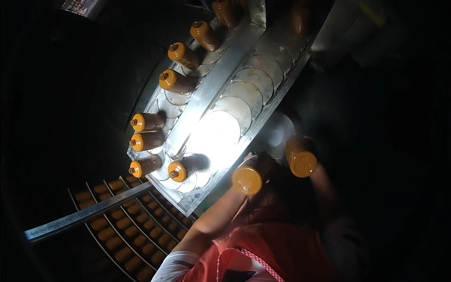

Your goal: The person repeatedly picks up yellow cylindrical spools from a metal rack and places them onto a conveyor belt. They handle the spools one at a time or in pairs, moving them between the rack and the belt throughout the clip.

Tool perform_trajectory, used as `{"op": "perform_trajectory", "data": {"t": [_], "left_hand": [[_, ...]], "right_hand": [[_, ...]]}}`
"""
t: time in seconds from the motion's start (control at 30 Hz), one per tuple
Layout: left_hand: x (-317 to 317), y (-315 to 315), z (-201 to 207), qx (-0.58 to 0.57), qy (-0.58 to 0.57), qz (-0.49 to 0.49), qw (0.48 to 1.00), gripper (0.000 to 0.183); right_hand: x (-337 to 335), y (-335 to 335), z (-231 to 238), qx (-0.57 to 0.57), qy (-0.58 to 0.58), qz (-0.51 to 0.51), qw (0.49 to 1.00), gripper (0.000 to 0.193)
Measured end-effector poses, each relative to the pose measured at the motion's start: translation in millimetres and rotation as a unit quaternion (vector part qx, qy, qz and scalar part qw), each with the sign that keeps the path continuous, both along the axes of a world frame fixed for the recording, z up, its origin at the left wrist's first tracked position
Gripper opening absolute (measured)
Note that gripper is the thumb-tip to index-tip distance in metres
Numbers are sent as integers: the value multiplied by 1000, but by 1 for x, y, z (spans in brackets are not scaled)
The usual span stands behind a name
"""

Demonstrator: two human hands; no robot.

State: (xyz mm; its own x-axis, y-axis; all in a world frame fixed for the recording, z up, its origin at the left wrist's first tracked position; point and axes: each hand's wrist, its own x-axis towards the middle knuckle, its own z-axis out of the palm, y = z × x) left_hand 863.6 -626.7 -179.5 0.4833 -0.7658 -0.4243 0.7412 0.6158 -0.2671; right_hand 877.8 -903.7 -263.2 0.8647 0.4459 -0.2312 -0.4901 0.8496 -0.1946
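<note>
The left hand (248, 156) curls its fingers around the left bottle (247, 181); the right hand (319, 170), mostly hidden, appears to grasp the right bottle (303, 163). Both bottles are beside the metal conveyor (221, 70). A loose grip on smooth glass could cause slipping, or they could knock together. They look glossy, amber-brown, with round bases turned upward.

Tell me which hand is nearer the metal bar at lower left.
Left. In the picture, the left hand is up and right of the metal bar; the right hand is farther right.
</note>
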Motion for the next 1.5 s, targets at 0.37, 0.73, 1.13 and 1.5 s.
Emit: {"op": "perform_trajectory", "data": {"t": [0.37, 0.73, 1.13, 1.5], "left_hand": [[75, 72, 109, 795, -500, 94, 332, 37], [76, 11, 107, 770, -594, 107, 206, 38], [-389, 214, 132, 810, -234, 196, 500, 26], [-784, 440, 335, 860, 182, 472, 66, 35]], "right_hand": [[138, 56, 175, -698, -296, -290, 584, 42], [207, 88, 118, -823, -362, -225, 377, 38], [-150, 324, 137, -463, -517, -31, 719, 20], [-353, 718, 384, -130, -859, 128, 478, 41]]}}
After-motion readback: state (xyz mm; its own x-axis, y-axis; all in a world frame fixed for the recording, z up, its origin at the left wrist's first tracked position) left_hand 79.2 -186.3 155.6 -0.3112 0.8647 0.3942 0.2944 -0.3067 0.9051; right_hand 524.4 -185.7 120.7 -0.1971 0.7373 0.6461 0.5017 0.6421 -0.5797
